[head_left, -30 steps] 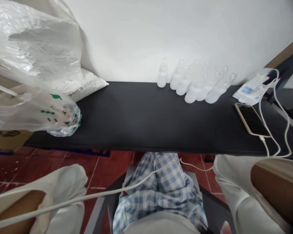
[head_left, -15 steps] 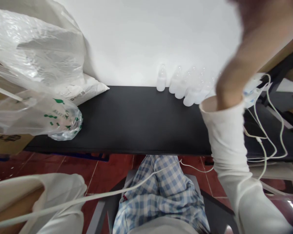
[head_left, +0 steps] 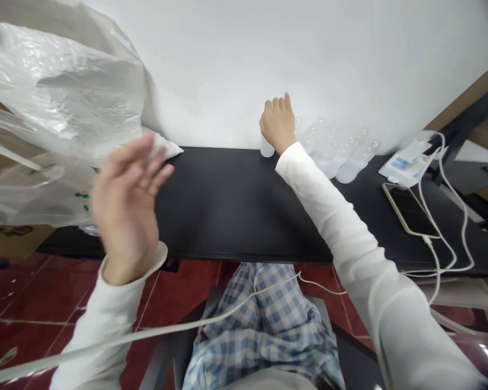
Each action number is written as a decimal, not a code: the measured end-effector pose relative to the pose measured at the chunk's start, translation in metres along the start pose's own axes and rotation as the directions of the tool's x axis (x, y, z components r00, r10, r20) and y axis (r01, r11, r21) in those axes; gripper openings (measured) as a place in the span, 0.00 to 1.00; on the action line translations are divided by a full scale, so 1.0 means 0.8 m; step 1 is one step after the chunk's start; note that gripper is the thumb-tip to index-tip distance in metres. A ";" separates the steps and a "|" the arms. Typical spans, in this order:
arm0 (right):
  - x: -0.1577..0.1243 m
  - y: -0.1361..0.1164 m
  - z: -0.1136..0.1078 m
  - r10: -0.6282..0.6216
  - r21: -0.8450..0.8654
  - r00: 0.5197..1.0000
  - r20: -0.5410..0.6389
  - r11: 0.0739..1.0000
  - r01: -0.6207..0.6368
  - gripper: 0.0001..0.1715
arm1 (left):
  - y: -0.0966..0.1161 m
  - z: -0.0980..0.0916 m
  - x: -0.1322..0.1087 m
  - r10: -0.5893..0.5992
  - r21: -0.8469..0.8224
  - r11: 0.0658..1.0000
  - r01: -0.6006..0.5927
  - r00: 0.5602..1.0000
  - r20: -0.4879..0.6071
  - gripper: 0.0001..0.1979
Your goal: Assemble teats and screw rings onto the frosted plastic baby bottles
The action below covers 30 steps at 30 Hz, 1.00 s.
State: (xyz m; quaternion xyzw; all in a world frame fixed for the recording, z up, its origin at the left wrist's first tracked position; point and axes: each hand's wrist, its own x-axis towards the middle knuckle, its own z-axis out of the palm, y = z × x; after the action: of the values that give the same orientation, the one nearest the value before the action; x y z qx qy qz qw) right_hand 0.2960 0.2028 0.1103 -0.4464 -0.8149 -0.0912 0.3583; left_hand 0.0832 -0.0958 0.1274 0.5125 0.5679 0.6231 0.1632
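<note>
My right hand [head_left: 278, 123] is at the wall end of the black table, its fingers curled around the top of the leftmost small frosted plastic bottle [head_left: 267, 150]. Only the bottle's base shows below the hand. Right beside it stand several more translucent bottles [head_left: 352, 162] with domed clear tops, partly behind my right forearm. My left hand [head_left: 126, 200], slightly blurred, is raised above the table's left end with fingers apart and nothing in it. Behind that hand lies a clear plastic bag with green print [head_left: 65, 187].
The black table [head_left: 228, 206] runs along a white wall. Large white plastic sacks [head_left: 85, 81] lean at the left. On the right are a phone [head_left: 410, 211] with white charging cables [head_left: 467, 227] and a white-and-blue packet [head_left: 409, 162]. A white cord [head_left: 146, 333] crosses over my lap.
My right hand has come down from the upper right onto the leftmost bottle, uncovering the phone and packet. My left hand has risen into view over the table's left end.
</note>
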 end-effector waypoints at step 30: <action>-0.197 -0.009 0.005 0.220 0.294 0.957 0.188 0.917 -0.269 0.20 | -0.193 0.237 0.078 0.237 0.212 0.887 -0.409 0.800 0.551 0.28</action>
State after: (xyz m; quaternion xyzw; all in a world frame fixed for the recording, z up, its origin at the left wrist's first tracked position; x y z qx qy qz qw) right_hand 0.3428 0.0962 0.0038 -0.4873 -0.7813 0.1202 0.3709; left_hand 0.1544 0.1020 -0.0117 0.7689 0.5000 0.3826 0.1120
